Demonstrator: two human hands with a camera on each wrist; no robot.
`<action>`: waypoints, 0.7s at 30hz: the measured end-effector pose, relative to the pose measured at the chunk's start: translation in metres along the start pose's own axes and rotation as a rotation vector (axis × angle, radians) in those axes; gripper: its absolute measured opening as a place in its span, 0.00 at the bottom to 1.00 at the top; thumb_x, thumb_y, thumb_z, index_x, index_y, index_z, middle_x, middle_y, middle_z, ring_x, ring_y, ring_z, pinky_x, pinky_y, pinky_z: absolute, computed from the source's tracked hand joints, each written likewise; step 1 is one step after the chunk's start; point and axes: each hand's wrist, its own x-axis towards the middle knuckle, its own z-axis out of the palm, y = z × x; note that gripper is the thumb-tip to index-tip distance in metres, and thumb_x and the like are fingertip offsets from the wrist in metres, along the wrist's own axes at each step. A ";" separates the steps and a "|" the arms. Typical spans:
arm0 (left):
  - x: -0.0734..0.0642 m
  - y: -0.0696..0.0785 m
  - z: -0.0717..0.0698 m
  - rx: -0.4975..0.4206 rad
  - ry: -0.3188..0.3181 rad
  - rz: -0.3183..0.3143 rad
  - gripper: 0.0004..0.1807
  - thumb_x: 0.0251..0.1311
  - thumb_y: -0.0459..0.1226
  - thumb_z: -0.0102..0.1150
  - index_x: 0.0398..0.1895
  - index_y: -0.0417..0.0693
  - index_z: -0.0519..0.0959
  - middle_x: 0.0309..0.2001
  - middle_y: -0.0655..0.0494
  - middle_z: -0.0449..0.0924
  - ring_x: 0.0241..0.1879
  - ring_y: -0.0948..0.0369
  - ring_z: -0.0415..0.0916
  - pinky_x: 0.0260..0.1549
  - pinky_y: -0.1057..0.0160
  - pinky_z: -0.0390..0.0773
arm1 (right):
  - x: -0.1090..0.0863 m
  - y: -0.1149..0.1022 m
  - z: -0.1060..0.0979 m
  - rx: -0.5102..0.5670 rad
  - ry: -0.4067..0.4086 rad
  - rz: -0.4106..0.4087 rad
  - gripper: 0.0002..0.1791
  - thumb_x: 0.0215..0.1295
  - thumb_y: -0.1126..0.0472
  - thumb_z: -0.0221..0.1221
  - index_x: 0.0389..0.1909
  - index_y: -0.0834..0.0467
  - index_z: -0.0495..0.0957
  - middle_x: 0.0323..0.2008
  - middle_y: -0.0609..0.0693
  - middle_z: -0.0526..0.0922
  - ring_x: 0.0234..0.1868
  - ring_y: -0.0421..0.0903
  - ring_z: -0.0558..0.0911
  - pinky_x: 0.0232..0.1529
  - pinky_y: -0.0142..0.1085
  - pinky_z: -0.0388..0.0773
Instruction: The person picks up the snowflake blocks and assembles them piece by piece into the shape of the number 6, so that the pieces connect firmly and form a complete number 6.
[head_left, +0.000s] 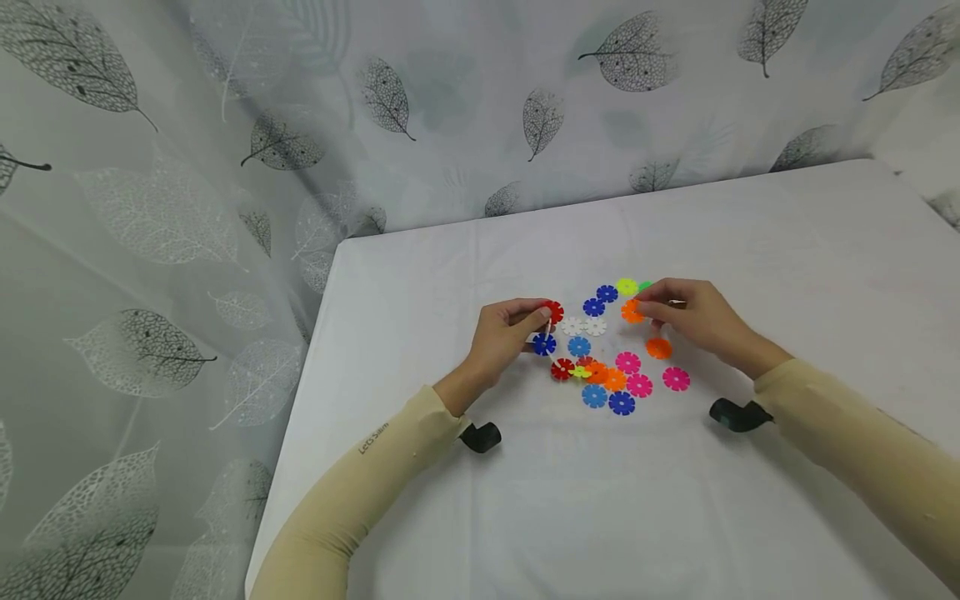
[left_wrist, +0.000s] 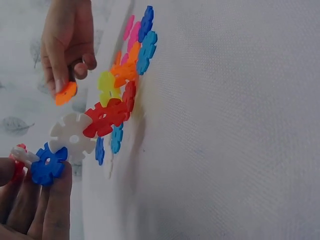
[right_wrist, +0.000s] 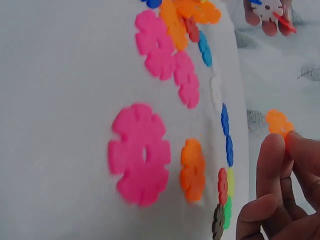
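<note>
My left hand (head_left: 501,335) holds one end of a chain of notched plastic discs. A red disc (head_left: 555,312) is at its fingertips. In the left wrist view a blue disc (left_wrist: 48,164) lies against the fingers, joined to a white disc (left_wrist: 73,137). A red disc (left_wrist: 106,118) follows, leading towards a yellow disc (left_wrist: 107,89); whether the farther pieces are linked cannot be told. My right hand (head_left: 701,315) pinches an orange disc (right_wrist: 278,123) between thumb and forefinger, above the table and apart from the chain.
Loose discs lie on the white table (head_left: 600,492) between the hands: a pink disc (head_left: 677,379), an orange disc (head_left: 659,348), a dark blue disc (head_left: 622,403) and several others. Green and yellow ones lie beyond the right hand. A leaf-patterned curtain (head_left: 450,108) hangs behind the table.
</note>
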 end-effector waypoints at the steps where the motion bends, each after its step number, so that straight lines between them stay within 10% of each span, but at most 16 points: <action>1: 0.000 0.000 0.000 0.008 0.000 -0.001 0.15 0.71 0.39 0.61 0.57 0.46 0.83 0.45 0.54 0.87 0.45 0.59 0.84 0.40 0.59 0.85 | 0.000 -0.003 0.001 0.015 -0.004 -0.016 0.22 0.73 0.51 0.60 0.58 0.62 0.77 0.48 0.61 0.82 0.39 0.52 0.83 0.38 0.32 0.80; 21: 0.001 0.002 0.003 0.013 0.008 -0.025 0.15 0.70 0.39 0.62 0.56 0.44 0.84 0.42 0.54 0.88 0.44 0.60 0.85 0.39 0.60 0.85 | 0.015 -0.041 0.029 0.088 0.014 -0.191 0.14 0.71 0.54 0.63 0.49 0.60 0.81 0.44 0.54 0.86 0.35 0.48 0.85 0.47 0.43 0.82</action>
